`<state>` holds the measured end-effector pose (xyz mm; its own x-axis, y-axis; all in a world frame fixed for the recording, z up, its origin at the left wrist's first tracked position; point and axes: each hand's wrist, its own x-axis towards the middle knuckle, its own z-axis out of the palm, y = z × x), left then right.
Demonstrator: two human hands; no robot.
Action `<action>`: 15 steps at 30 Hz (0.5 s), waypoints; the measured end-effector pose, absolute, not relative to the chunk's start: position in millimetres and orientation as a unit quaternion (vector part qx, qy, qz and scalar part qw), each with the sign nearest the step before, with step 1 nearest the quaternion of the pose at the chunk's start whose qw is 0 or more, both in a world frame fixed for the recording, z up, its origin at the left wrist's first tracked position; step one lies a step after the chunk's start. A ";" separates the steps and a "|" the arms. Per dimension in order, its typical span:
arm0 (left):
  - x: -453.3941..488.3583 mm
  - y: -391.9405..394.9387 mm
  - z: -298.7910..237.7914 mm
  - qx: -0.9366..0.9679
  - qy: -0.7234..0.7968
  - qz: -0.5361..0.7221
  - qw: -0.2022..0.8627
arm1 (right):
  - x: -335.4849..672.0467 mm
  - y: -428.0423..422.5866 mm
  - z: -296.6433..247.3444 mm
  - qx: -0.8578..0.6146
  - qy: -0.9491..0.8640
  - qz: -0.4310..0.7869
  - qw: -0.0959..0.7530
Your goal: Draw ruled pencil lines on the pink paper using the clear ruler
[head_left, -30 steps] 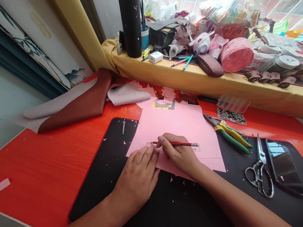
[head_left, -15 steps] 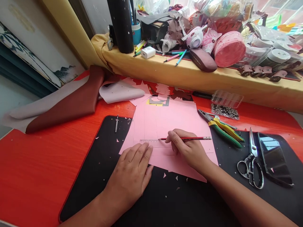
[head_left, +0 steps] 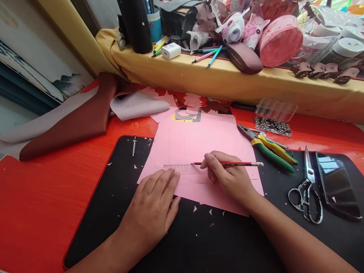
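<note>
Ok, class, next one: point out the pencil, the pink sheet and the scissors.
Pencil [head_left: 241, 164]: head view, on the barrel, toward the eraser end.
Pink sheet [head_left: 210, 138]: head view, on its upper middle surface.
Scissors [head_left: 309, 175]: head view, on the blades, near the handles.

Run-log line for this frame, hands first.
left hand: on pink sheet, at ruler | right hand: holds pencil, tip at ruler | to the right: pliers, scissors, phone

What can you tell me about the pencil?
The pencil is slim, striped red and black, with a pale, silvery end. It lies nearly level across the view, gripped in the fingers of the right hand, its tip by the clear ruler on the pink sheet.
</note>
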<state>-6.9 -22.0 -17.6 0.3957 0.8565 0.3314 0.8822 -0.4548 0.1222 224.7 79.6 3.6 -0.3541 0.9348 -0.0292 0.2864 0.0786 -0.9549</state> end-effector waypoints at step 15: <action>-6.5 -21.6 -17.3 -0.835 -0.521 -0.176 0.033 | 223.9 79.3 1.6 -0.472 -0.645 0.493 0.343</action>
<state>-6.5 -21.6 -17.3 0.3951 0.8582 0.3279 0.8811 -0.4549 0.1290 223.9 79.3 1.6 -0.3197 0.9473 -0.0230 0.2705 0.0679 -0.9603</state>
